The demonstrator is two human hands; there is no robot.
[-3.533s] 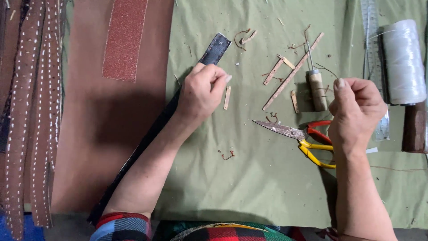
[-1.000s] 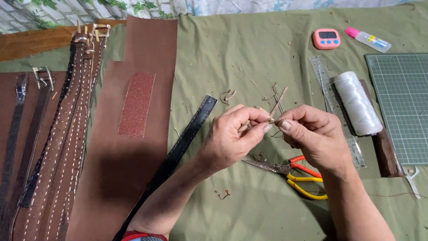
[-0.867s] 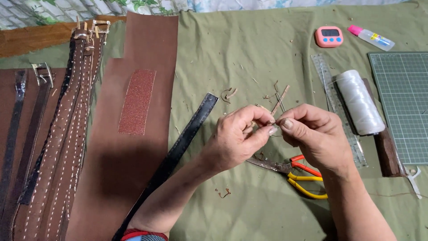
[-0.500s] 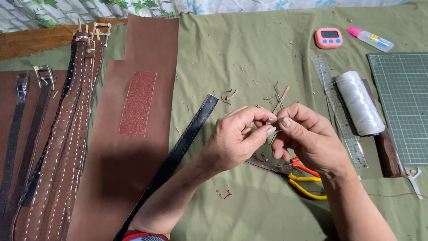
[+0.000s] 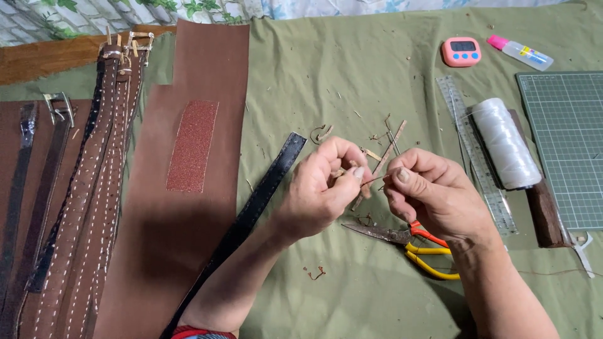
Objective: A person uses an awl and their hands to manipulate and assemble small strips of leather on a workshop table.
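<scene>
While both hands, left hand (image 5: 323, 188) and right hand (image 5: 433, 194), pinch the thin thread (image 5: 372, 181), a hard tug might snap it.

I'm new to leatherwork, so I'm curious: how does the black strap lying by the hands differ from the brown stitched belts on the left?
The black strap is dark, lies alone and slants across the green cloth; no buckle shows on it. The brown stitched belts show white stitching, lie side by side nearly straight up the picture, and have metal buckles at their top ends. Both are long, narrow and flat.
</scene>
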